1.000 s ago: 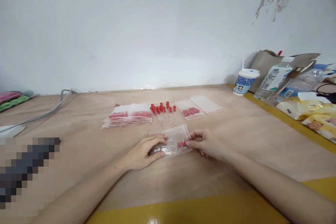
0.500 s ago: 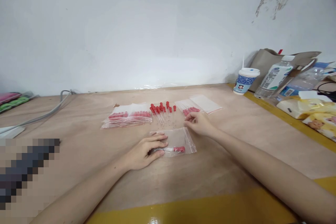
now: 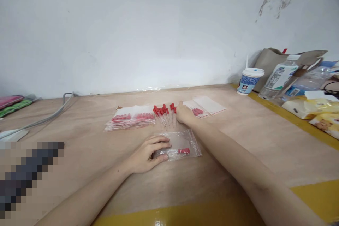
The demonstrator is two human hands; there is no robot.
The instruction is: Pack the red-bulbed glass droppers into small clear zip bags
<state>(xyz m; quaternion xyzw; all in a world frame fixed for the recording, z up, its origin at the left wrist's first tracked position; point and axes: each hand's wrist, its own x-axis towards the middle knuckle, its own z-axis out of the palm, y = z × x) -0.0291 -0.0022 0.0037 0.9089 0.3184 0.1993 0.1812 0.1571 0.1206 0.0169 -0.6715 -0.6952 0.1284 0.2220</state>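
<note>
My left hand [image 3: 148, 153] lies with spread fingers on the left part of a clear zip bag [image 3: 196, 144], pressing it to the table. Inside that bag is a dropper with a red rubber bulb [image 3: 184, 151]. Farther off, several loose droppers [image 3: 161, 110] with red bulbs and clear stems lie side by side. Against their right end is my right hand [image 3: 185, 113], its fingers curled closed; it covers the spot of the rightmost dropper, so whatever is between the fingertips is hidden. Behind this hand lies another bag with red-bulbed droppers [image 3: 198, 112], partly covered.
Left of the loose droppers is a stack of filled bags [image 3: 129, 120]. A white packet [image 3: 210, 105] lies at the back right. At the right stand a paper cup [image 3: 249, 81], a plastic bottle [image 3: 280, 77] and a yellow wipes pack [image 3: 307, 106]. A grey cable [image 3: 57, 111] crosses the left.
My right hand has moved left and away from me, from the filled bag to the right end of the loose droppers, and closed there. My left hand stays on the zip bag.
</note>
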